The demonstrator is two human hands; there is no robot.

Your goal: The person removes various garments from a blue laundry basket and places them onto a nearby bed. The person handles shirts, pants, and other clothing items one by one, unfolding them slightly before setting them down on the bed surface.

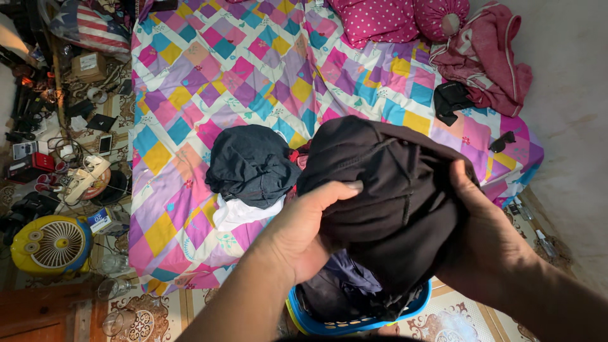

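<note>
While we stand at the foot of the bed [190,82], its patchwork cover of pink, purple, yellow and blue diamonds lies flat and wide under everything else. We hold the black garment [386,190] above the blue laundry basket [354,323]: soft, matte, limp cloth, a stitched seam running down its middle. Our left hand [297,234] grips its near edge, fingers clenched into the fabric, thumb on top; our right hand [487,240] pinches the far side. We judge this the sorting or shaking-out step; next calls for spreading the cloth to find its edges. On the bed, a crumpled dark grey garment [250,161] rests over white cloth [237,212].
</note>
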